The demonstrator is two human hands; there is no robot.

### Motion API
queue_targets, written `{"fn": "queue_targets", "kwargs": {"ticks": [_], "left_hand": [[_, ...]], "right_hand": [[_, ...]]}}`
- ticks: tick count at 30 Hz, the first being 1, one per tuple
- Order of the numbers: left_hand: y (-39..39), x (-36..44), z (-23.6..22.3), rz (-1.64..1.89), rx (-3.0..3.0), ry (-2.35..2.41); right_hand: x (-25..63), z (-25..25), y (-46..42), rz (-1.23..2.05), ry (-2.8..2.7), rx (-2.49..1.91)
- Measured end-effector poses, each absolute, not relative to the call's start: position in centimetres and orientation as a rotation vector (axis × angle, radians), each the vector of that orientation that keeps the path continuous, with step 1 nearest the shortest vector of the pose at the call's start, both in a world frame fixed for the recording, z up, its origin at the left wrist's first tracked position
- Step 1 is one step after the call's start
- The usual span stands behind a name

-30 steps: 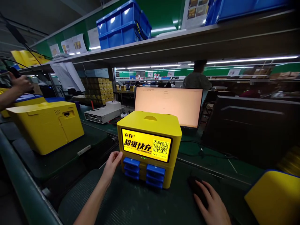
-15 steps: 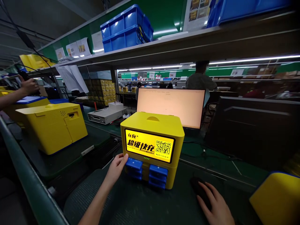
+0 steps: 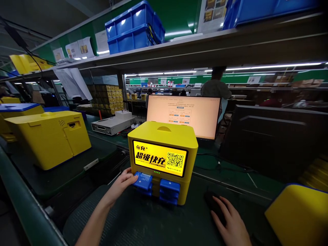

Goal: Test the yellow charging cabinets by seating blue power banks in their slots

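1. Yellow plastic fills the middle of my view: a boxy charging station (image 3: 163,150) stands upright on the dark green table (image 3: 230,177), its lit front screen facing me with black lettering and a square code.
2. Below the screen sit two columns of blue power banks in slots. The top left power bank (image 3: 142,180) sticks out of its slot further than the ones under it.
3. My left hand (image 3: 120,184) reaches in from the lower left. Its grip is closed on that protruding blue power bank, thumb on top and fingers at its left edge and underside.
4. My right hand (image 3: 230,223) lies low at the right, palm down, fingers loosely curled over a black mouse (image 3: 212,203) on the ribbed mat (image 3: 153,225). That grip rests on the mouse rather than clenching it.
5. Behind the station a monitor (image 3: 183,114) glows pale orange with small rows of buttons.
6. To the left stands a second yellow unit (image 3: 48,136), turned away from me, and beyond it a grey instrument box (image 3: 112,124).
7. At the lower right edge, the corner of another yellow casing (image 3: 297,215) is near my right hand.
8. Overhead, a shelf carries a blue crate (image 3: 134,29). A person (image 3: 215,87) stands far behind the monitor.
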State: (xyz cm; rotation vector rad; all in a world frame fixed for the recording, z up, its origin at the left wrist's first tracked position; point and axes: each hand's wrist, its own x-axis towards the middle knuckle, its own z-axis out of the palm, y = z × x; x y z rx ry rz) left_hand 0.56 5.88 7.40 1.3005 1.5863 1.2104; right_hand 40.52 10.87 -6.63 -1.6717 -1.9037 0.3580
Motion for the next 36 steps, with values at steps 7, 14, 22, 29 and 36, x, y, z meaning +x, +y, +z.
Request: {"fn": "queue_targets", "kwargs": {"ticks": [7, 14, 22, 29, 36], "left_hand": [[5.3, 0.7, 8.1, 1.122, 1.237, 1.575], [5.4, 0.7, 6.5, 1.057, 0.965, 1.381], [5.6, 0.7, 6.0, 1.083, 0.901, 1.294], [5.6, 0.3, 5.8, 1.059, 0.927, 1.294], [5.7, 0.6, 5.8, 1.058, 0.991, 1.311]], "right_hand": [[40.5, -6.8, 10.9, 0.32, -1.906, -1.672], [40.2, -6.3, 10.6, 0.384, -1.908, -1.695], [40.3, -6.6, 10.8, 0.352, -1.894, -1.681], [40.3, -6.3, 10.8, 0.391, -1.914, -1.698], [40.4, -6.3, 10.6, 0.415, -1.929, -1.705]]}}
